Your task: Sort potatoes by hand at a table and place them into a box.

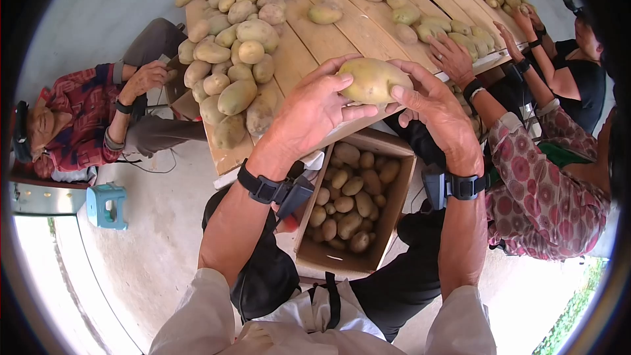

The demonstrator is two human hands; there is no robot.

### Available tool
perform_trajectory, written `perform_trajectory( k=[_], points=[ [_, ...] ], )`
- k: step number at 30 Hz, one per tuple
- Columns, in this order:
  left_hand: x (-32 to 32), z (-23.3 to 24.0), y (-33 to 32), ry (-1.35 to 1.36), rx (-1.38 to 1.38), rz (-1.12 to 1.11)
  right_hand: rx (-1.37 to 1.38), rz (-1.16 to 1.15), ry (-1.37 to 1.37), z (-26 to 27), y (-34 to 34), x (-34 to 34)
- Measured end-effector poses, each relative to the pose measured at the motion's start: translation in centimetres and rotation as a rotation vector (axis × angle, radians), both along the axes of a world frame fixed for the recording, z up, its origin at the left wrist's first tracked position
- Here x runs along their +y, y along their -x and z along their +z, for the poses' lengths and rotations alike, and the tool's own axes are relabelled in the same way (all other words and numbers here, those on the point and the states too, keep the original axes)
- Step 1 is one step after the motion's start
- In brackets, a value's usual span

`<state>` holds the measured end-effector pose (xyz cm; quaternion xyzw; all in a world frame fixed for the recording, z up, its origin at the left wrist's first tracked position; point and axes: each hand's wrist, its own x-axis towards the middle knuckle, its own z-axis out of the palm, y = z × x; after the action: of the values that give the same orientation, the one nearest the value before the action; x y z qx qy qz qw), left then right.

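Note:
Both of my hands hold one large yellow potato (373,80) over the near edge of the wooden plank table (308,44). My left hand (315,103) grips its left end with the thumb on top, while my right hand (434,103) has thumb and fingers on its right end. Below, between my knees, is an open cardboard box (404,197) with many smaller potatoes (352,186) inside. A heap of potatoes (236,97) covers the table's left side, and a lone potato (325,13) lies on the planks beyond my hands.
At right, a co-worker's hand (451,56) rests by a row of potatoes (463,39); another person (577,64) sits farther off. On the left, a person in a checked shirt (84,113) sits by another cardboard box (178,84). A blue plastic stool (107,206) stands on the floor.

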<state>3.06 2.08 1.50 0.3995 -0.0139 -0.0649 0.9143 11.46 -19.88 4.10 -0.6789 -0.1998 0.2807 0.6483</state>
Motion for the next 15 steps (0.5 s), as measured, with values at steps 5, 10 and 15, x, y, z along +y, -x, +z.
perform_trajectory(
  k=[5,10,15],
  points=[
    [0.3,-0.5,-0.1,0.095,-0.021,-0.023,-0.045,0.011,-0.001,0.4,-0.1,0.4],
    [0.3,-0.2,0.2,0.127,-0.027,-0.069,-0.016,0.035,0.017,0.5,0.1,-0.1],
    [-0.3,0.4,1.0,0.053,0.026,-0.053,-0.031,-0.016,0.003,0.9,0.4,-0.4]
  ],
)
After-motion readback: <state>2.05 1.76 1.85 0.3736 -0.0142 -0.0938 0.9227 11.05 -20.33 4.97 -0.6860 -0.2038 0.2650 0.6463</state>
